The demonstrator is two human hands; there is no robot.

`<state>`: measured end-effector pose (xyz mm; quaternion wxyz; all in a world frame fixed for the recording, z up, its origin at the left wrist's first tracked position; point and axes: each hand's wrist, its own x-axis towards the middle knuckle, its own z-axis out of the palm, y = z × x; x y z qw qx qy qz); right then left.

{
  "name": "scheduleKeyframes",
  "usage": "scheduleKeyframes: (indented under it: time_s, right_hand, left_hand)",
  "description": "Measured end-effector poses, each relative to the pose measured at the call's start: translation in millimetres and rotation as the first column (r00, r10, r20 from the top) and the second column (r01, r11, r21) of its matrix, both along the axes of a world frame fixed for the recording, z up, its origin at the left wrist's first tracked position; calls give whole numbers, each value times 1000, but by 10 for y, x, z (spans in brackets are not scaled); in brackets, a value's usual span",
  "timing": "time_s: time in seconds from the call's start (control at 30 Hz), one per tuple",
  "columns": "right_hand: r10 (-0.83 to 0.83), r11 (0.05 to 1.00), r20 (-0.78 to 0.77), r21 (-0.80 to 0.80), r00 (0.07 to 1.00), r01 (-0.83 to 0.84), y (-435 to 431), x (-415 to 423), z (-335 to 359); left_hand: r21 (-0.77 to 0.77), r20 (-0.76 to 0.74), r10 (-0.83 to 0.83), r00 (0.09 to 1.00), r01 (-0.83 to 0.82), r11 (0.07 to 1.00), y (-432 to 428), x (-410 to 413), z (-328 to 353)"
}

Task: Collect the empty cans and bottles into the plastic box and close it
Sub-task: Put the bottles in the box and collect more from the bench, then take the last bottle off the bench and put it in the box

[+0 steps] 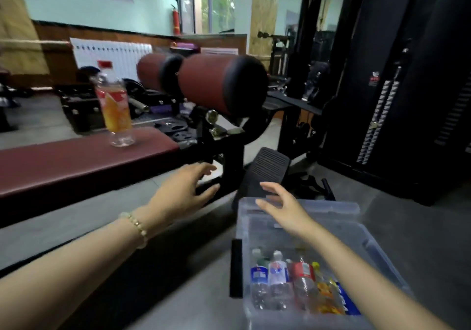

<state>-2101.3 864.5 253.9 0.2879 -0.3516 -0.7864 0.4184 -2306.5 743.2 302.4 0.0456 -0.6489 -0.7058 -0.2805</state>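
Observation:
A clear plastic box (367, 243) stands open on the floor at the lower right, with several empty bottles (280, 281) lying in its near end. An empty bottle with an orange label (114, 110) stands upright on the dark red bench pad (76, 161) at the left. My left hand (186, 189) is stretched out over the floor below the bench's end, fingers apart, holding nothing. Over the far end of the box hovers my right hand (283, 209), also empty with its fingers spread. No lid is visible.
Two dark red foam rollers (216, 82) on a black frame rise behind the bench. A black ribbed footplate (267, 169) sits just beyond the box. A black weight-stack machine (395, 100) fills the right side. Weight plates lie on the floor behind.

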Motion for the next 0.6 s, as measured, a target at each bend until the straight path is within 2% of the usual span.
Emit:
scheduleKeyframes:
  time_s: [0.1,0.23,0.3,0.4,0.47,0.6]
  right_hand:
    - [100,995,-95,11,990,-100,-203,-745,435]
    - [208,978,-122,26,971,-206,-450,-1622,851]
    - [223,975,-135,12,965,-224,-560,-2024,960]
    - [215,976,-145,-4,966,-218,-681,-2521,1004]
    - [190,981,-144,-18,971,-194,-681,-2741,980]
    - [115,990,-169,-59,979,-127,-559,-3021,916]
  left_hand:
    - [135,-103,107,989,-92,986,-343,-642,463]
    - [220,-37,255,966,-241,945,-633,-1475,708]
    - [143,-23,368,930,-361,922,-724,-1869,655]
    - [-84,-51,492,869,-495,865,-749,-2308,452]
    - [-183,-22,519,855,-514,838,-674,-2461,341]
    - [-254,18,508,861,-487,835,-520,-2596,82]
